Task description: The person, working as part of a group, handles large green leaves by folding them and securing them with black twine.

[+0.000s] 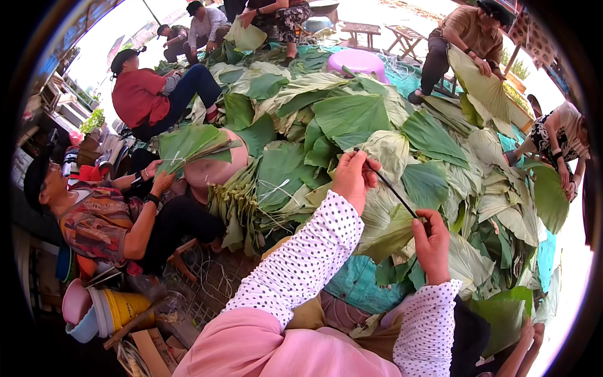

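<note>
Between my two raised hands a thin black cord or strap [392, 187] stretches slantwise, in front of a big heap of lotus leaves [351, 115]. My left hand [354, 179] pinches its upper end, with a short bit sticking out past the fingers. The lower end is held between thumb and fingers of my right hand [432, 242]. Behind and below my hands lie a pale, folded leaf [386, 153] and a yellow-green one [388, 235]. To the left, a bundle of green leaves [278, 176] tied with white string rests beside many leaf edges and stalks.
A person at left [103, 212] holds a tied leaf bundle [191, 143]. Several others sit around the heap with leaves. A pink tub [357, 61] stands at the back, stacked buckets [125, 308] at lower left. Another person's hands [532, 334] are near at lower right.
</note>
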The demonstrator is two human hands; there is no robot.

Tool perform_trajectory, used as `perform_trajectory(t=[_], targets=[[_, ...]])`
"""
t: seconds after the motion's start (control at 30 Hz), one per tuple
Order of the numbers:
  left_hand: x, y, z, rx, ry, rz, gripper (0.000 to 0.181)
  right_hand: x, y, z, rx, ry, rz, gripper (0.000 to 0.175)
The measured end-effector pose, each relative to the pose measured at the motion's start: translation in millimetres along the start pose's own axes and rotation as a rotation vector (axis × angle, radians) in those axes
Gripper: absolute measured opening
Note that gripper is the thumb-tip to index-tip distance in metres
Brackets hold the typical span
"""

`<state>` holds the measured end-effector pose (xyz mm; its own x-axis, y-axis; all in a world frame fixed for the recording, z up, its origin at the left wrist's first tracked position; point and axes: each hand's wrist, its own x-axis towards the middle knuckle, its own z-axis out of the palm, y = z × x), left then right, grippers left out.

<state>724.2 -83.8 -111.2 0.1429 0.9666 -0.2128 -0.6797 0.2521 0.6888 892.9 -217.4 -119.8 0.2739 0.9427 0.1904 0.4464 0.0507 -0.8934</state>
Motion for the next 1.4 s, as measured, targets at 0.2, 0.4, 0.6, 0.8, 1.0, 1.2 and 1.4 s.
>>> perform_trajectory(t=[0.2, 0.4, 0.6, 0.8, 1.0, 1.2, 1.4], targets=[[25.4, 57.7, -36.4, -0.106, 0.297, 0.231, 0.01, 0.4, 11.7, -30.3, 0.042, 0.005, 0.076, 0.015], [29.3, 100.2, -72.9, -0.087, 0.693, 0.427, 0.013, -6.8, 18.7, -66.1, 0.022, -0.012, 0.145, 0.015], [22.9, 64.6, -50.0, -0.069, 0.37, 0.407, 0.013, -10.8, 23.9, -61.2, 0.011, 0.025, 0.128, 0.015], [-24.8, -26.6, 10.3, 0.409, -0.429, -0.23, 0.019, -3.4, 9.5, -27.1, 0.084, -0.015, 0.1, 0.015], [-37.5, -72.6, 17.9, 0.727, -0.618, -0.046, 0.018, 3.4, 12.2, -24.8, 0.118, 0.03, 0.046, 0.014], [-33.6, -80.9, 18.4, 0.874, -0.659, -0.012, 0.016, -1.1, 10.7, -31.5, 0.147, 0.057, 0.046, 0.013], [-39.9, -83.2, 25.2, 0.878, -0.68, -0.112, 0.016, -4.3, 10.9, -37.9, 0.133, 0.062, 0.04, 0.013]])
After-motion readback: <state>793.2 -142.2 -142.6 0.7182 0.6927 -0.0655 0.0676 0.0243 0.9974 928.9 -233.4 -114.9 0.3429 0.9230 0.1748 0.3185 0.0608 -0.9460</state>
